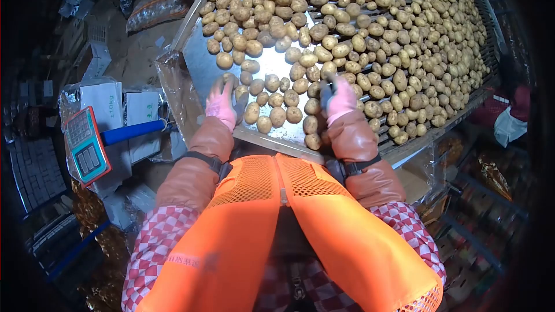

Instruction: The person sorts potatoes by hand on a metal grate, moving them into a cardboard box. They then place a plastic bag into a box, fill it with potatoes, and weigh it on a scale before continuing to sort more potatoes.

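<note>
Many potatoes (277,117) lie on a sorting table, some on its bare metal plate (203,70) and most on the slatted part to the right. My left hand (222,103), in a pink and grey glove, rests at the plate's left side, fingers apart, beside a few potatoes. On the other side of the small group, my right hand (340,98) wears a matching glove. Its dark fingertips lie against potatoes at the edge of the slats and look loosely spread. I see no potato clasped in either hand.
A wooden rim (272,143) runs along the table's near edge. To the left stand a digital scale (88,145) on a blue post and white cartons (141,117). A filled mesh sack (159,10) lies on the floor. Another person's sleeve (500,108) shows at the right.
</note>
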A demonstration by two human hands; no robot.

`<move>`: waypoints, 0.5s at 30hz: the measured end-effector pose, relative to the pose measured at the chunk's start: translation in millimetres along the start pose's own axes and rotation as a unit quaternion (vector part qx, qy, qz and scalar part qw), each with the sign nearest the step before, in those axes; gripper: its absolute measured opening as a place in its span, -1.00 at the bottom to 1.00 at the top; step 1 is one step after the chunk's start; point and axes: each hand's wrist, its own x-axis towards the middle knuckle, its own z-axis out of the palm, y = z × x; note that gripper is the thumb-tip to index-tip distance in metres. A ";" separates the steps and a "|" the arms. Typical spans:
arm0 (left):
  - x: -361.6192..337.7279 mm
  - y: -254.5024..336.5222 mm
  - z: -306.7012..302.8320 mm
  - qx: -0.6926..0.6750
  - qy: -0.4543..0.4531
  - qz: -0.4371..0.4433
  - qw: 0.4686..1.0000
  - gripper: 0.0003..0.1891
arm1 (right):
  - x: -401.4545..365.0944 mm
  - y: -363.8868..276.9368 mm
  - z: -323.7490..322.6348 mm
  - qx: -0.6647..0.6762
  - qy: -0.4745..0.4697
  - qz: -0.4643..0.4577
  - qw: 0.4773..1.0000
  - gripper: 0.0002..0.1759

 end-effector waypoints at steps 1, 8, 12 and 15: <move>-0.6 -2.2 2.3 0.002 0.010 0.002 1.000 -0.32 | 6.7 -11.5 -16.3 0.040 0.008 0.184 0.982 -0.54; 0.2 3.4 1.1 0.001 -0.013 -0.015 1.000 -0.36 | 53.7 52.7 48.6 -0.220 0.052 -0.002 0.974 -0.47; 2.8 2.1 -3.2 -0.012 -0.013 0.005 1.000 -0.36 | 9.2 64.6 5.3 0.392 -0.002 -0.011 0.920 -0.47; 1.8 0.0 2.1 -0.035 -0.014 0.021 0.999 -0.35 | -66.5 74.3 -51.5 0.524 -0.054 0.056 0.848 -0.44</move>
